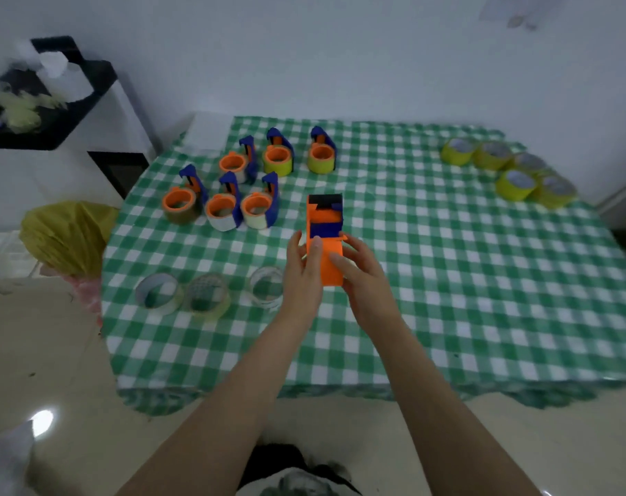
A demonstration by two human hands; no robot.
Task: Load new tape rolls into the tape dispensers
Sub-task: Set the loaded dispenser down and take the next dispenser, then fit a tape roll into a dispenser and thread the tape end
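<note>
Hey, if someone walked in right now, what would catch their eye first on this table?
The orange-and-blue tape dispenser held by the left hand and right hand over the middle of the green checked tablecloth. Behind it to the left stand six loaded dispensers in two rows, and five yellow tape rolls cluster at the far right.

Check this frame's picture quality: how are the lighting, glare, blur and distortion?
Head view: dim, bluish light with weak shadows; the whole frame is soft, and the left hand, right hand and the orange dispenser they hold look slightly blurred; one bright glare spot on the floor at lower left; wide-angle distortion bows the tablecloth edges and smears the yellow rolls at far right.
</note>
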